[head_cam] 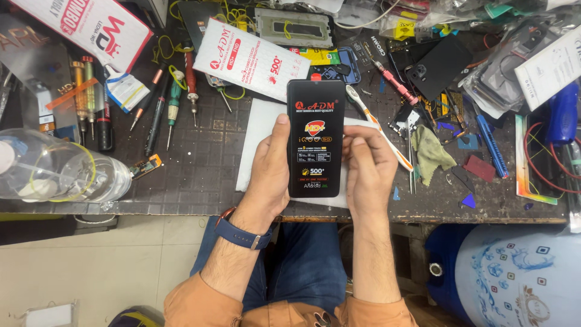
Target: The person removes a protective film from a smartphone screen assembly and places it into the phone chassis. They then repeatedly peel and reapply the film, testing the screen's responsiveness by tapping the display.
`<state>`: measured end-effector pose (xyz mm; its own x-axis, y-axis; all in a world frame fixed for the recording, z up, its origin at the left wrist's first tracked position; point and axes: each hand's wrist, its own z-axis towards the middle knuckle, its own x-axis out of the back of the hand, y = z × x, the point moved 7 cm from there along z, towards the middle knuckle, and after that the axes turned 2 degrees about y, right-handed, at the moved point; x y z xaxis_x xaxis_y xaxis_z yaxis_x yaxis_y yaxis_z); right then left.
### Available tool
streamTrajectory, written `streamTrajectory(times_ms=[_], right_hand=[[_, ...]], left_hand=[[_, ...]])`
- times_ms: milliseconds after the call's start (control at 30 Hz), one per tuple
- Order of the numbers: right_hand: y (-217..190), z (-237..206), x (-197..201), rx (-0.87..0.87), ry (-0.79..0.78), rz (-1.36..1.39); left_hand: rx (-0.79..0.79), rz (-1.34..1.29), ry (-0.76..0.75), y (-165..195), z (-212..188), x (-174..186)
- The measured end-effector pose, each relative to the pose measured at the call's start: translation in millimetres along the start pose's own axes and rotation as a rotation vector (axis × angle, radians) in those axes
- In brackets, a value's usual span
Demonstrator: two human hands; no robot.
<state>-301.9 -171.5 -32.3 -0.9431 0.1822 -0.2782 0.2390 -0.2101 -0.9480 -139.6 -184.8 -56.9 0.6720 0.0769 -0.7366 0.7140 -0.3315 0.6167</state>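
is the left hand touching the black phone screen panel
Touching: the head view shows the left hand gripping the black phone screen panel, thumb pressed along its left edge.

Head camera, steep downward view, close over cluttered workbench

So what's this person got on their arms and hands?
Both hands are bare, with no gloves. The left hand has a dark blue watch strap with a metal buckle at the wrist. Orange sleeves are pushed up both forearms. The right hand wears nothing visible.
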Motion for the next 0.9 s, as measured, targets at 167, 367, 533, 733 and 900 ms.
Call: streamTrajectory(times_ms=[167, 367, 533, 733, 900], right_hand=[[-3, -1, 2, 0.018, -0.006, 0.104], [-18, -4, 9, 0.196, 0.148, 0.177], [-58, -18, 8, 0.559, 0.276, 0.039], [-93, -71, -7, 0.532, 0.231, -0.057], [-98, -116, -26, 0.378, 0.143, -0.093]], left_hand=[[-0.048, -0.153, 0.023, 14, -11, -9], [-0.118, -0.263, 0.091, 44, -43, -26], [-0.164, -0.289, 0.067, 72, -75, -43], [-0.164, -0.297, 0.093, 87, -104, -55], [-0.16, -0.3, 0.089, 86, -113, -59]])
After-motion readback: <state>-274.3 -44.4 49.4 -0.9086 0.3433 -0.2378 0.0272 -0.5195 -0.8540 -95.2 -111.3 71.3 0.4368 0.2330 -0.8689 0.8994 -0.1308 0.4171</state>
